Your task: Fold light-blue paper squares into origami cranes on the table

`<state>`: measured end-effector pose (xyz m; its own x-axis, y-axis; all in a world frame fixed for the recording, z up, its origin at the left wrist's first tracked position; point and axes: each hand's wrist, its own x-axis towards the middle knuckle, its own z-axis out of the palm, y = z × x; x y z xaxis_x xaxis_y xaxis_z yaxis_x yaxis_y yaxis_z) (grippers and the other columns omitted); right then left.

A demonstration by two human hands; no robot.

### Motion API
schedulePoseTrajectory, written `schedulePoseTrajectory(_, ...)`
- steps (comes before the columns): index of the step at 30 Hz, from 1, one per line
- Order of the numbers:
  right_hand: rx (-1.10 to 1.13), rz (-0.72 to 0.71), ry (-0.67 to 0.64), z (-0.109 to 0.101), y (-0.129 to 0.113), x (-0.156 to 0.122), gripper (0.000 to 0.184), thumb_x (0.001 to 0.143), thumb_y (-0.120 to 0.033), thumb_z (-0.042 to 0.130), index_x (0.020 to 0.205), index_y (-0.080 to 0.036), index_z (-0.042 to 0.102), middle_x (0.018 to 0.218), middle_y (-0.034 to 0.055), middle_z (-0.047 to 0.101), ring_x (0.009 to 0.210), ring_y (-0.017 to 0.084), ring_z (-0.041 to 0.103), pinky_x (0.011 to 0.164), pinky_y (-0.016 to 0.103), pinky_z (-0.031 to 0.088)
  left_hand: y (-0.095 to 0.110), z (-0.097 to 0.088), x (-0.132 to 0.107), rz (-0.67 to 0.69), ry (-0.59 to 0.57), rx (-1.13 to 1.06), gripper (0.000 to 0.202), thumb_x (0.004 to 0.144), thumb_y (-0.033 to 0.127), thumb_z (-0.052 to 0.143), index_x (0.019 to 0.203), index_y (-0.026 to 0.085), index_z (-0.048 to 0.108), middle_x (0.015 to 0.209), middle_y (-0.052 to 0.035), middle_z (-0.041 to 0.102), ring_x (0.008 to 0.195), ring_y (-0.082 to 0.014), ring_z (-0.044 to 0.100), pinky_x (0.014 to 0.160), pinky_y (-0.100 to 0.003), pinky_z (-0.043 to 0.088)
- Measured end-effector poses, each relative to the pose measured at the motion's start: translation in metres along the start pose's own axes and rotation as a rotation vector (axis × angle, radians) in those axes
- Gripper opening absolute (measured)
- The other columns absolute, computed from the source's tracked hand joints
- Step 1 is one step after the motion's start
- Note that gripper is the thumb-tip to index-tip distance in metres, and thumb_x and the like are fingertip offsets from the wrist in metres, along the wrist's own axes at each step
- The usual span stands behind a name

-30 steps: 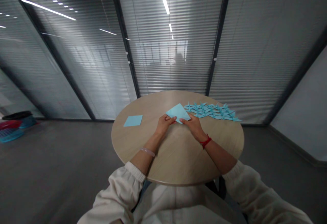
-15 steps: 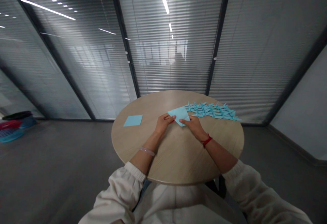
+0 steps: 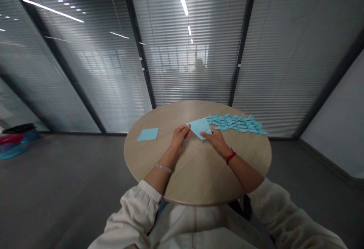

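Observation:
A light blue paper sheet (image 3: 200, 127), folded to a triangle, lies on the round wooden table (image 3: 199, 177) between my hands. My left hand (image 3: 180, 137) pinches its left corner with closed fingers. My right hand (image 3: 216, 140) presses on the paper's near right edge, fingers together. A pale bracelet is on my left wrist, a red cord on my right.
A stack of square blue paper (image 3: 148, 133) lies at the table's left. Several folded blue paper cranes (image 3: 236, 123) are spread in rows at the back right. Glass walls with blinds stand behind the table. Coloured basins (image 3: 15, 140) sit on the floor far left.
The blue sheet has gone from a lifted, wider shape to a flatter folded triangle. My left hand has slid up to its left corner; my right hand has barely moved.

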<state>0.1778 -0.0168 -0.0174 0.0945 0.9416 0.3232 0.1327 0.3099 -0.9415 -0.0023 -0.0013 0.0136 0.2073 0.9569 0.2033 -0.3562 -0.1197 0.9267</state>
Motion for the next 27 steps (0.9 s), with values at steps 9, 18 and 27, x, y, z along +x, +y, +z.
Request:
schedulePoseTrajectory(9,0.000,-0.011,-0.003,-0.0002,0.0022,0.0000,0.043,0.064,-0.050,0.073,0.084,-0.013,0.075,0.079,0.0058,0.073,0.067,0.019,0.063,0.064,0.031,0.049,-0.0006,0.0016,0.0001,0.011,0.036,-0.020,0.040,0.065,0.049,0.077,0.077,0.013,0.066,0.077,-0.0064,0.070,0.070,-0.0156,0.066,0.077,-0.032,0.055)
schedulePoseTrajectory(18,-0.010,-0.007,-0.004,-0.0006,-0.0001,-0.0014,0.042,0.064,-0.050,0.073,0.083,-0.013,0.075,0.079,0.0059,0.073,0.066,0.019,0.063,0.064,0.031,0.049,-0.0026,0.0008,0.0007,-0.018,0.057,-0.098,0.032,0.070,0.040,0.075,0.080,0.012,0.066,0.081,-0.0080,0.071,0.072,-0.0165,0.068,0.075,-0.032,0.057)
schedulePoseTrajectory(27,-0.028,-0.011,0.002,-0.0008,-0.0009,-0.0008,0.041,0.062,-0.051,0.073,0.076,-0.013,0.074,0.070,0.0030,0.069,0.063,0.017,0.058,0.060,0.028,0.046,-0.0038,-0.0049,0.0033,-0.121,0.061,-0.182,0.028,0.073,0.031,0.072,0.095,0.013,0.067,0.100,-0.0115,0.071,0.084,-0.0198,0.070,0.078,-0.032,0.058)
